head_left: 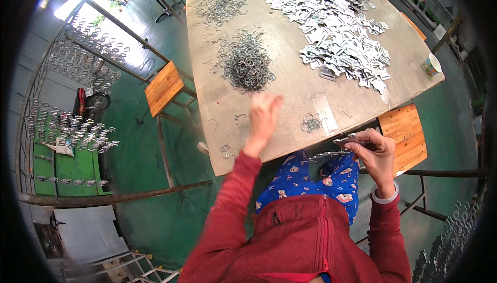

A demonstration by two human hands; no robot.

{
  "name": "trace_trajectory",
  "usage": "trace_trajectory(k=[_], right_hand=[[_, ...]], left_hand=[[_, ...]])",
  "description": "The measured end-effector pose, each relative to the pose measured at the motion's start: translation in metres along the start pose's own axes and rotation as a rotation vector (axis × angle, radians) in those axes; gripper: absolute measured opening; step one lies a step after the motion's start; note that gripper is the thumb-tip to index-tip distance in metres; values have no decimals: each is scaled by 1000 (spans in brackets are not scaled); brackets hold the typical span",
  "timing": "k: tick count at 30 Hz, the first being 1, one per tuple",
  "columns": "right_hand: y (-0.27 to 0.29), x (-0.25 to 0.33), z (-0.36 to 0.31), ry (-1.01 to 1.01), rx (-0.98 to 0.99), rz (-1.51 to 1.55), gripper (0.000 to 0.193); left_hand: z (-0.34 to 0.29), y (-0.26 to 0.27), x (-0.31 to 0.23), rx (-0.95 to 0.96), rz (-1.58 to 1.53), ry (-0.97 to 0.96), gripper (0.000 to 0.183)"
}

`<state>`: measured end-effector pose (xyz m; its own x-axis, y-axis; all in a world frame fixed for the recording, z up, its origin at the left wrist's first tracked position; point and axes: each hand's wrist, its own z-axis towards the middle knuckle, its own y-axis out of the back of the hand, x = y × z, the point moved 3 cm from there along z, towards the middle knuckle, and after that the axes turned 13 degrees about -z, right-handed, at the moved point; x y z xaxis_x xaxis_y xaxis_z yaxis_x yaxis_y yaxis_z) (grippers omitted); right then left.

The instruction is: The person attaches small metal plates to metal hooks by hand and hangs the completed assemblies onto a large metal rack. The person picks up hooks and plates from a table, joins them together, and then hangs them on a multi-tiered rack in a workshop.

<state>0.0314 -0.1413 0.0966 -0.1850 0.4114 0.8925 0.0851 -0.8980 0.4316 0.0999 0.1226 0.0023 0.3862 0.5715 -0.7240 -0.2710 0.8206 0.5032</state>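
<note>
My right hand (380, 153) is closed on a flat silver metal plate (348, 140), just off the near table edge above my lap. A row of linked small metal pieces (329, 154) stretches below and left of that plate; whether it joins the held plate I cannot tell. Over the table's near part, my left hand (265, 117) is blurred by motion, so its fingers are unclear. Just beyond it rises a heap of bent wire hooks (248, 63). A few loose hooks (310, 122) lie between my hands, with others (227, 151) near the left corner.
A large pile of flat silver plates (341, 34) covers the table's (290, 83) far right. More wire hooks (220, 7) are scattered at the far left. A paper cup (432, 65) stands near the right corner. Wooden stools (164, 89) flank the table, and metal pieces hang on racks (77, 127) at left.
</note>
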Motion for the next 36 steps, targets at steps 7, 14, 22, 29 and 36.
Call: trace_trajectory(k=[7,14,22,29,36], right_hand=[[-5,-2,-1,-43,11,-14,10],[-5,-10,-4,-44,24,11,10],[3,-8,-10,-32,22,41,13],[0,1,-10,-17,-40,58,9],[-4,-11,-12,-88,26,55,8]], left_hand=[[34,0,96,133,497,-130,9],[29,13,84,81,373,-84,8],[42,39,109,-196,-51,86,9],[68,51,117,-143,255,68,9],[-3,66,108,204,302,255,17]])
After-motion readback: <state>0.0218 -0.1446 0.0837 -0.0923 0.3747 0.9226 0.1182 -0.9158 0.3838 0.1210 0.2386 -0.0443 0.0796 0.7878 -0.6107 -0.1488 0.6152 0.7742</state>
